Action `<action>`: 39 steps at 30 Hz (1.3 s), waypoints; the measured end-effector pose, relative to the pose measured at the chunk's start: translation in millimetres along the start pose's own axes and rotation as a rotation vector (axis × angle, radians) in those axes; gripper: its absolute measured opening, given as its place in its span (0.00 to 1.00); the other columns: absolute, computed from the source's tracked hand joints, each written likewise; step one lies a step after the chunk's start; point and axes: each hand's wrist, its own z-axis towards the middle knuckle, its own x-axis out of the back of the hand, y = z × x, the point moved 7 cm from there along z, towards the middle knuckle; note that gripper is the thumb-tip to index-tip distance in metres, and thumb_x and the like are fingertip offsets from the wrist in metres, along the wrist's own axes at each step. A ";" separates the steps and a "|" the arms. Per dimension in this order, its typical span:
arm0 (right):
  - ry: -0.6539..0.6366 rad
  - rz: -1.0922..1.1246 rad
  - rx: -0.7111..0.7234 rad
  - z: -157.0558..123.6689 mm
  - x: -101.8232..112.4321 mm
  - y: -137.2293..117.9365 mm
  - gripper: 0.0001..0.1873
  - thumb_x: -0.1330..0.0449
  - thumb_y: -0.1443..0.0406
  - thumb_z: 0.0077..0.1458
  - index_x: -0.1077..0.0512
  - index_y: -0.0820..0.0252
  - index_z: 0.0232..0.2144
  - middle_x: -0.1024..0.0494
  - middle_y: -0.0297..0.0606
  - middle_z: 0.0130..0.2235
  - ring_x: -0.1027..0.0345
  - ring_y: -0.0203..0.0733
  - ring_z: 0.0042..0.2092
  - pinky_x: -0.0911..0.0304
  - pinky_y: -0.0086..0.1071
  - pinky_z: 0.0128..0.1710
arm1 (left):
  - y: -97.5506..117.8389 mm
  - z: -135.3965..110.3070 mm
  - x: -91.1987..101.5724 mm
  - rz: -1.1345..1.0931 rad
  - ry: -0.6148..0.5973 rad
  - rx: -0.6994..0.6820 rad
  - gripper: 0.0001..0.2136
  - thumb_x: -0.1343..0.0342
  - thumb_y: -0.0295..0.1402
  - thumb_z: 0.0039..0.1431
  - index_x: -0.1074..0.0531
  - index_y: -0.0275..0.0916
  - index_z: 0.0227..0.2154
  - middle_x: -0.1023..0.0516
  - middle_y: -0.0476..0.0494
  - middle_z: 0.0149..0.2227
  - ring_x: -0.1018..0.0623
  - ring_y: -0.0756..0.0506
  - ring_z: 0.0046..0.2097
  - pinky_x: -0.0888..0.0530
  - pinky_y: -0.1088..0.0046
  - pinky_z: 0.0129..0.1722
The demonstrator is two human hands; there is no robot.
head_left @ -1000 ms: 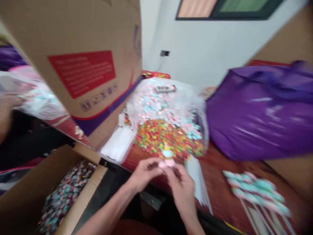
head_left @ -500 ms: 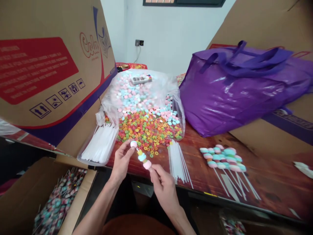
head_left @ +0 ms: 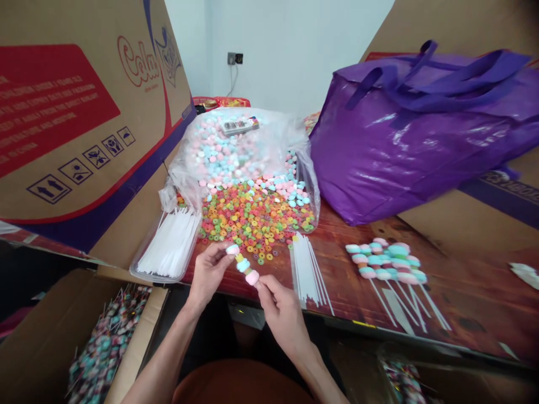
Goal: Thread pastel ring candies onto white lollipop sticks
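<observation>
My left hand (head_left: 211,268) pinches a pink, white and blue marshmallow (head_left: 232,249) at the upper end of a candy skewer (head_left: 243,265). Below that marshmallow the skewer carries yellow and orange gummy rings, a blue marshmallow and a pink one. My right hand (head_left: 280,306) grips the skewer's lower end just under the pink marshmallow, its fingers hiding the stick. Just beyond my hands lies a heap of colourful gummy rings (head_left: 252,216). Behind it, pink and blue marshmallows (head_left: 223,148) spill from a clear plastic bag.
White sticks fill a plastic tray (head_left: 168,244) on the left; more loose sticks (head_left: 308,272) lie right of my hands. Finished skewers (head_left: 387,261) rest on the table further right. Cardboard boxes (head_left: 54,112) and a purple bag (head_left: 404,146) flank the table. A lower box holds many skewers (head_left: 105,348).
The top marshmallow now sits against the yellow gummy ring, where a gap showed before. My hands have come slightly closer together. The camera view has shifted a little.
</observation>
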 end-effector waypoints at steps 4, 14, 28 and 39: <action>0.006 -0.033 -0.012 1.7 -0.3 1.5 0.16 0.52 0.62 0.67 0.33 0.59 0.28 0.34 0.30 0.22 0.42 0.34 0.23 0.51 0.27 0.23 | 2.8 -1.5 -0.8 0.084 -0.054 -0.050 0.13 0.35 0.37 0.55 0.21 0.38 0.42 0.22 0.42 0.44 0.21 0.43 0.45 0.24 0.66 0.48; -0.028 -0.012 -0.011 4.3 -6.3 2.3 0.16 0.51 0.63 0.66 0.34 0.59 0.27 0.37 0.28 0.21 0.44 0.32 0.22 0.53 0.27 0.23 | 2.7 -2.2 5.8 0.193 -0.026 -0.150 0.10 0.38 0.37 0.59 0.19 0.40 0.41 0.21 0.43 0.40 0.22 0.45 0.42 0.25 0.70 0.44; 0.063 0.060 -0.091 9.2 -24.0 7.8 0.15 0.50 0.62 0.64 0.35 0.60 0.25 0.40 0.27 0.20 0.47 0.31 0.22 0.54 0.26 0.22 | -11.0 -3.4 2.7 0.241 -0.061 -0.127 0.10 0.40 0.35 0.60 0.19 0.41 0.43 0.22 0.44 0.39 0.23 0.45 0.42 0.26 0.71 0.44; 0.019 0.126 -0.100 20.5 -30.3 13.1 0.17 0.50 0.61 0.65 0.30 0.60 0.27 0.35 0.29 0.21 0.42 0.33 0.22 0.47 0.25 0.23 | -7.7 -4.0 1.1 0.030 -0.015 -0.076 0.17 0.39 0.41 0.61 0.30 0.42 0.50 0.23 0.43 0.46 0.21 0.45 0.48 0.25 0.68 0.49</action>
